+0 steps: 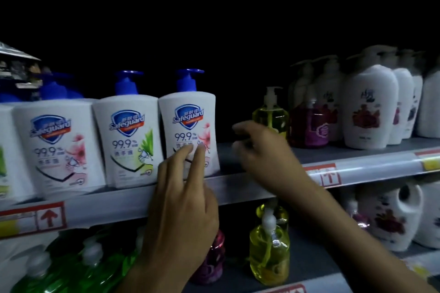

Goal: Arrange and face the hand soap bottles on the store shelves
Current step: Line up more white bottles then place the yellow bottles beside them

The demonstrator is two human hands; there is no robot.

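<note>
On the middle grey metal store shelf (238,188), seen from the head camera, three white plastic Safeguard hand soap bottles with blue pump tops stand upright in a row, labels facing forward. The left hand (181,211) reaches up with loose, spread fingers (198,162), two fingertips touching the lower label of the rightmost white Safeguard bottle with a pink flower (190,133), grasping nothing. Just beside it stands the white Safeguard bottle with green leaves (128,140), then another pink-flower Safeguard bottle (58,147). The right hand (262,152) hovers over the bare shelf gap, fingers curled and holding nothing, near a clear yellow pump bottle (270,114). Farther right stand white floral pump bottles (369,107).
</note>
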